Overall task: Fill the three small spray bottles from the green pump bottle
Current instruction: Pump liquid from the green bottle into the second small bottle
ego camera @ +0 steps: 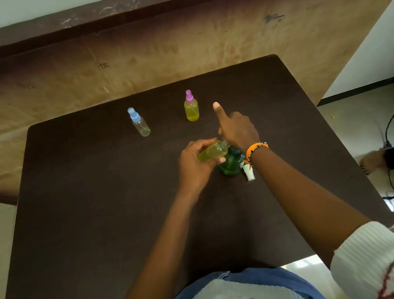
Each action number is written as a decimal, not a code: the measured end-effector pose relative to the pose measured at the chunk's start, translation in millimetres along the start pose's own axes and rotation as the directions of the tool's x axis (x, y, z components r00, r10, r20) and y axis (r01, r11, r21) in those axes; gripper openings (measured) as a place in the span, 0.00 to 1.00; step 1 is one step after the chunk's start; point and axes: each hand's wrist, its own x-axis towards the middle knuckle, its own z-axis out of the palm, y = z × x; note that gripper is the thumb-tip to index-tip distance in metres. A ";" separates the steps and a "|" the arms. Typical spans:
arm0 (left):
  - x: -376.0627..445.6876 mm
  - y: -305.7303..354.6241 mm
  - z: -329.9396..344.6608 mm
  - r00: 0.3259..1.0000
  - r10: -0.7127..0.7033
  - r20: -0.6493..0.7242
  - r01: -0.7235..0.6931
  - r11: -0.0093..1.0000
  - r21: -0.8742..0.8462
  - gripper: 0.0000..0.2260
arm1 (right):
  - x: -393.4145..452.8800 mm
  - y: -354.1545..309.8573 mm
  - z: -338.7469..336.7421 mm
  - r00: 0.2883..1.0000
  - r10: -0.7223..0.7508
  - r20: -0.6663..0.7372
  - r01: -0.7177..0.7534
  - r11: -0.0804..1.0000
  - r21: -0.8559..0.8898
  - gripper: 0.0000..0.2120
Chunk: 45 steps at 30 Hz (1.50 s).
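While tilted rightward, uncapped bottle (212, 152) meets green pump bottle (231, 165).

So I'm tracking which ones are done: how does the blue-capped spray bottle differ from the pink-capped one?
The blue-capped bottle looks nearly empty, with only a little yellowish liquid at its base; the pink-capped bottle is full of yellow liquid. The blue-capped bottle stands further left, the pink-capped one nearer the table's middle. Their caps differ in colour. Both stand upright, capped, apart from both hands.
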 end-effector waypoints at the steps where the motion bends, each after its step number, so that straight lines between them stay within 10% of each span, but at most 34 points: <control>1: 0.3 0.2 0.3 1.000 0.002 0.002 -0.002 1.000 0.000 0.21 | -0.5 -0.2 -0.9 1.000 0.002 -0.004 -0.002 1.000 0.001 0.40; 45: 5.5 -1.3 -3.1 0.999 0.030 0.024 -0.029 0.999 -0.023 0.22 | 13.7 4.0 -2.9 0.989 0.000 0.147 -0.006 0.999 0.040 0.39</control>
